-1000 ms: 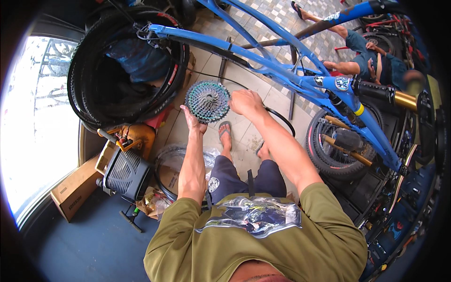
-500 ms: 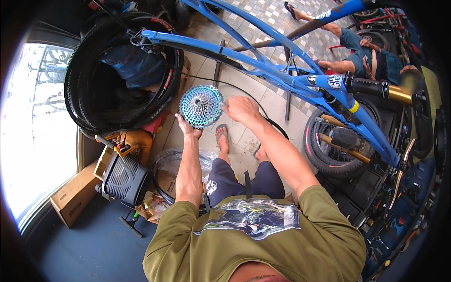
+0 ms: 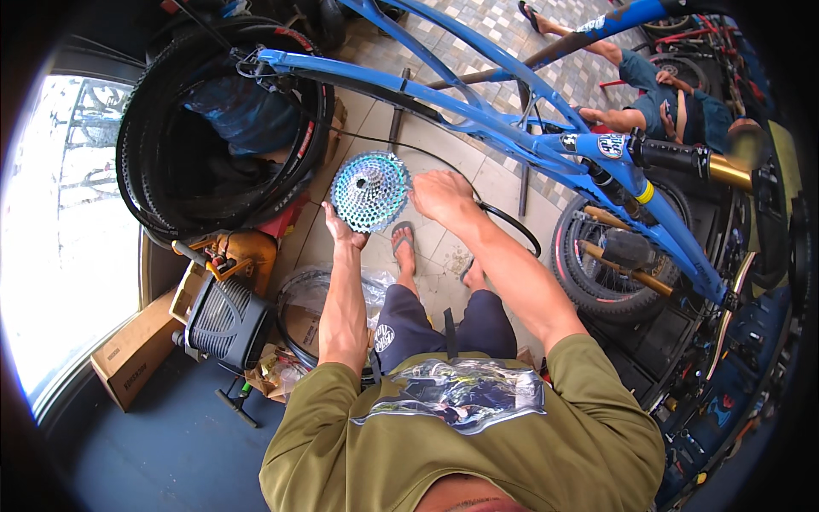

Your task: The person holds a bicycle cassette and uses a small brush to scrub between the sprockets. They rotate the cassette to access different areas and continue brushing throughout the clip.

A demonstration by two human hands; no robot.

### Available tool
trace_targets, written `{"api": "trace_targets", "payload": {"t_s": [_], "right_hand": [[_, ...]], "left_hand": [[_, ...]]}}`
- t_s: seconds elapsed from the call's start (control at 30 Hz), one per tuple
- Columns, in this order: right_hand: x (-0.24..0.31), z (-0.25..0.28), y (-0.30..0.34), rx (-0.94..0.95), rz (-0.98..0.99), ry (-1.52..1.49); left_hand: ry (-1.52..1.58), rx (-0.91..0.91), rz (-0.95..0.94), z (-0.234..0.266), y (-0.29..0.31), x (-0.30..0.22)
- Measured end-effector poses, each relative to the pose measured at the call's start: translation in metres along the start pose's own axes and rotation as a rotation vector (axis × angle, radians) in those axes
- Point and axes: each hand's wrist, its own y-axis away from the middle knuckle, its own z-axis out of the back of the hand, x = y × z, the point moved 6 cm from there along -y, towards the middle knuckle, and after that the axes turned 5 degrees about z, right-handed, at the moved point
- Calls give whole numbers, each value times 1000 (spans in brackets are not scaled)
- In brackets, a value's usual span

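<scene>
While the left hand [image 3: 346, 232] grips the bicycle cassette [image 3: 372, 193] by its lower-left rim above the tiled floor [image 3: 439, 247], the right hand [image 3: 444, 194] has fingers curled at its right edge; grip there indeterminate.

Glaring window [image 3: 94, 213] at left, pale floor tiles [image 3: 439, 239], checkered mosaic tiling [image 3: 512, 26] beyond, blue surface [image 3: 162, 444] lower left, possibly flooring

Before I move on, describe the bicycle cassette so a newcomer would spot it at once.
Find the blue bicycle frame slanting across the top, then look below its left half. The cassette is the round, toothed disc held by the left hand, with the right hand at its right edge. Unlike the black tyres to its left, it shines silver with a green-blue sheen.
</scene>
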Motion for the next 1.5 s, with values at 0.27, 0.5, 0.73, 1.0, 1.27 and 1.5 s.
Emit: {"api": "trace_targets", "payload": {"t_s": [0.27, 0.5, 0.73, 1.0, 1.27, 1.5], "right_hand": [[-5, 9, 5, -40, -59, -14], [-21, 8, 10, -94, -63, 15], [-26, 5, 13, -50, -78, -10], [-34, 10, 2, -123, -63, -9], [-19, 18, -12, -225, -14, 20], [-6, -3, -28, -37, 38, -149]], "left_hand": [[0, -39, 8, 0, 4, -4], [-3, -14, 5, 6, 0, -2], [9, 17, -20, 12, -7, -3], [-110, 64, 74, -1, 9, -4], [-236, 127, 192, -19, 20, 7], [-374, 156, 144, -28, 14, 10]]}}
